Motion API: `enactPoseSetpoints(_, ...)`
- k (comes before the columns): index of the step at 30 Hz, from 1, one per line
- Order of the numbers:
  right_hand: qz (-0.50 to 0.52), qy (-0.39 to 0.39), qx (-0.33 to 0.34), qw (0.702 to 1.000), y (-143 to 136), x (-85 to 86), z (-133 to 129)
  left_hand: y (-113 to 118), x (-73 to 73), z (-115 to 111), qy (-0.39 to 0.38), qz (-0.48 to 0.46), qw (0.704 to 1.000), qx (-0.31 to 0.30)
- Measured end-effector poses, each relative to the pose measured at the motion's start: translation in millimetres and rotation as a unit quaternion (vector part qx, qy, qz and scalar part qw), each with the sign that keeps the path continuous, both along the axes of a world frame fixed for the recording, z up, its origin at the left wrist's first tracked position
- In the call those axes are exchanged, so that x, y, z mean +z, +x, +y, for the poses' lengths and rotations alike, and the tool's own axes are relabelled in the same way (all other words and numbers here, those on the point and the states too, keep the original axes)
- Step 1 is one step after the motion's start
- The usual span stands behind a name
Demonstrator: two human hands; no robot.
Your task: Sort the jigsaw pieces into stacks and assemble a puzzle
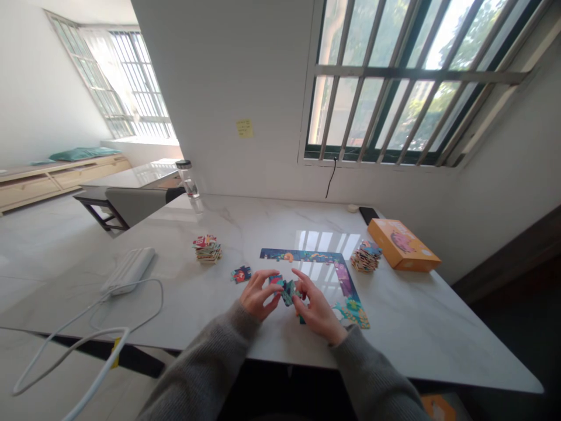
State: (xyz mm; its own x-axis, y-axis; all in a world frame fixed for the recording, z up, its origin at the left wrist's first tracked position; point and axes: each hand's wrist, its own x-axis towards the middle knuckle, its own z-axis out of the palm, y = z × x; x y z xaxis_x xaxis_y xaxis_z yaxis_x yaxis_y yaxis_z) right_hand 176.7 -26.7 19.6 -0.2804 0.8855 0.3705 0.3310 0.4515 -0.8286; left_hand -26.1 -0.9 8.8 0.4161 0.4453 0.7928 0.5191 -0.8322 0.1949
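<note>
My left hand (259, 294) pinches a red and teal puzzle piece (276, 280) between thumb and fingers. Close against it, my right hand (316, 308) grips a dark teal puzzle piece (288, 293), its index finger raised. The two pieces meet or overlap just above the table; whether they interlock I cannot tell. Around my hands lies a partly joined puzzle border (346, 279), with a blue top strip and a right side running down to a colourful corner. My right hand covers part of its lower edge. A loose piece with a red figure (241, 274) lies left of my left hand.
Puzzle pieces are stacked at the left (207, 250) and at the right (366, 257). An orange box (403, 244) and a black phone (368, 215) lie at the back right. A white power strip (129, 270) with cables sits left, a bottle (188, 180) at the far corner.
</note>
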Motion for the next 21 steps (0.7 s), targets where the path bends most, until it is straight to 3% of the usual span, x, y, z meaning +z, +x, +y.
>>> enactPoseSetpoints(9,0.031,-0.049,-0.013,0.998,1.9,-2.9,-1.0,-2.6,4.4,-3.7,-0.045,0.031,0.998,-0.014)
enactPoseSetpoints(14,0.060,-0.080,0.022,0.995,0.5,-6.8,-0.8,0.3,3.2,-3.8,-0.062,0.015,0.998,-0.009)
enactPoseSetpoints(17,0.015,-0.030,-0.019,0.999,1.6,-6.7,-1.4,-4.4,-1.0,-2.5,-0.086,0.009,0.996,0.013)
enactPoseSetpoints(21,-0.114,0.114,-0.100,0.982,6.1,-5.7,-0.9,-26.4,-10.2,-5.6,-0.141,0.031,0.987,0.067)
